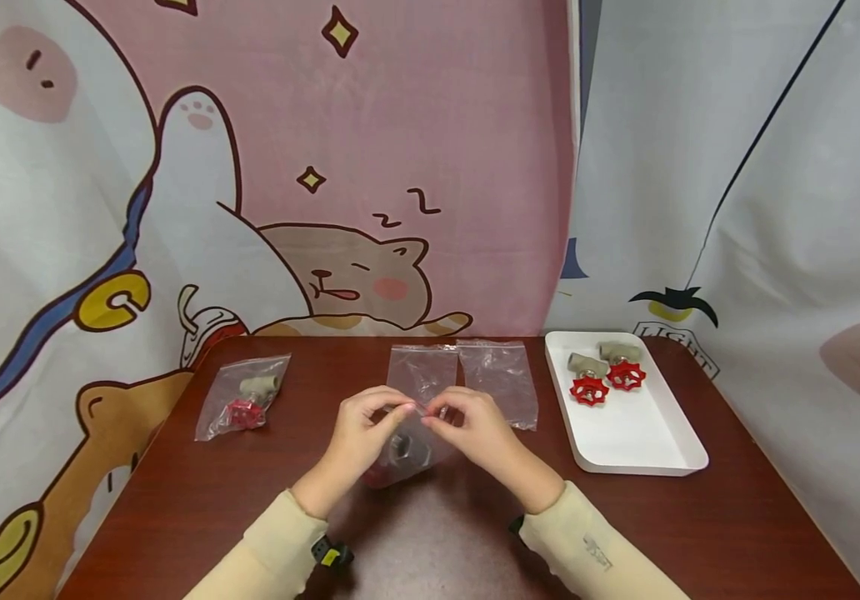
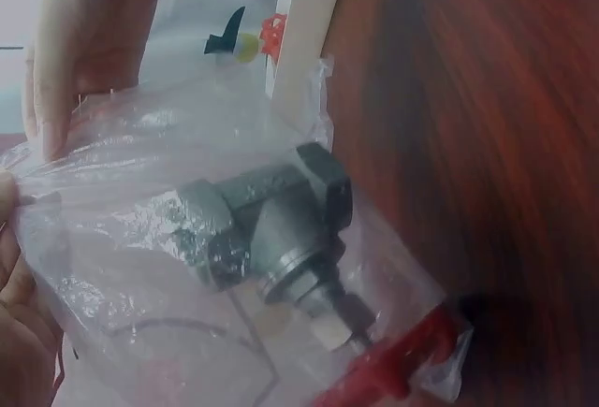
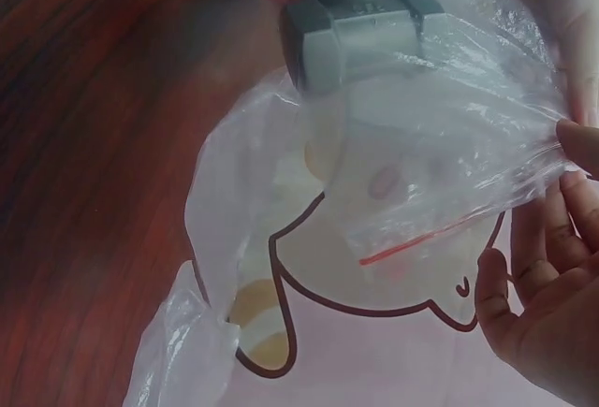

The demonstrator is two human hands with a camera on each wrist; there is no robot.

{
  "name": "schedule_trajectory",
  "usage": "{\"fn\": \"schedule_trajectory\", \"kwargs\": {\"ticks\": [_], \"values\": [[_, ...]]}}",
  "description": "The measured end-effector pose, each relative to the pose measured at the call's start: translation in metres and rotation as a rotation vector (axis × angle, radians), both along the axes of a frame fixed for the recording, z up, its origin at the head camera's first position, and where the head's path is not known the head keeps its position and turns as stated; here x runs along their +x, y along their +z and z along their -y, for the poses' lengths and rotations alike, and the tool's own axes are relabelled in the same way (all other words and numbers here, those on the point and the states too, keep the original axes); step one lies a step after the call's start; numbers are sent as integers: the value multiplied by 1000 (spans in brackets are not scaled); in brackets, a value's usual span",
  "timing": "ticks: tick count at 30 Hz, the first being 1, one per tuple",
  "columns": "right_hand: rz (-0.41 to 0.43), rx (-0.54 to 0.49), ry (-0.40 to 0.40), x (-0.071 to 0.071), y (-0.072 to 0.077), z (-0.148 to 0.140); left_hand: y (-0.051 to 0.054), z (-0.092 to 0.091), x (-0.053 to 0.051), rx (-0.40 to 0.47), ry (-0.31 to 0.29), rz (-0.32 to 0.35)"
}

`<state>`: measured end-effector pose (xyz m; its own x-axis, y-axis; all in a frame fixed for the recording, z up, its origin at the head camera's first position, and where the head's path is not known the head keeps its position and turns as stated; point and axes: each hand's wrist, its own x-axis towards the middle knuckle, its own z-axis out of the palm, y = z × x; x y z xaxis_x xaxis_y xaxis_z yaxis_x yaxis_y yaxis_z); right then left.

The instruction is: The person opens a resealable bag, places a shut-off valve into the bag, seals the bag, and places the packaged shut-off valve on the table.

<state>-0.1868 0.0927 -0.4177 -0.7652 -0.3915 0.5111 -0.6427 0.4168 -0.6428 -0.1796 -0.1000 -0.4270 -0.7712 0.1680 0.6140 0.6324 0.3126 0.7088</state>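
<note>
Over the middle of the table, a clear zip bag (image 1: 418, 467) hangs between both hands. Inside it is a grey metal valve (image 2: 285, 215) with a red handwheel (image 2: 388, 365) toward the bag's lower end. The left hand (image 1: 357, 427) pinches the bag's top edge between thumb and fingertips. Close beside it, the right hand (image 1: 477, 423) pinches the same edge, fingertips nearly touching the left's. A red line (image 3: 426, 239) runs along the bag near its mouth in the right wrist view.
At left lies another bagged valve (image 1: 253, 396). Two flat clear bags lie behind the hands, the right one (image 1: 501, 383) nearer a white tray (image 1: 647, 442). In the tray sit two valves with red handwheels (image 1: 589, 390). A printed cloth (image 1: 475, 167) hangs behind the table (image 1: 430, 558).
</note>
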Motion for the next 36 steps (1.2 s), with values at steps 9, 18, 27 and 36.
{"fn": "schedule_trajectory", "kwargs": {"ticks": [9,18,27,36], "values": [[64,-48,12,-3,1,5,1,8,-5,-112,-28,-108],[36,-62,-4,-1,0,10,6,11,0,-218,30,-97],[-12,-79,5,2,1,11,9,7,5,-207,28,-51],[6,-21,5,1,0,6,4,5,6,-182,82,-97]]}}
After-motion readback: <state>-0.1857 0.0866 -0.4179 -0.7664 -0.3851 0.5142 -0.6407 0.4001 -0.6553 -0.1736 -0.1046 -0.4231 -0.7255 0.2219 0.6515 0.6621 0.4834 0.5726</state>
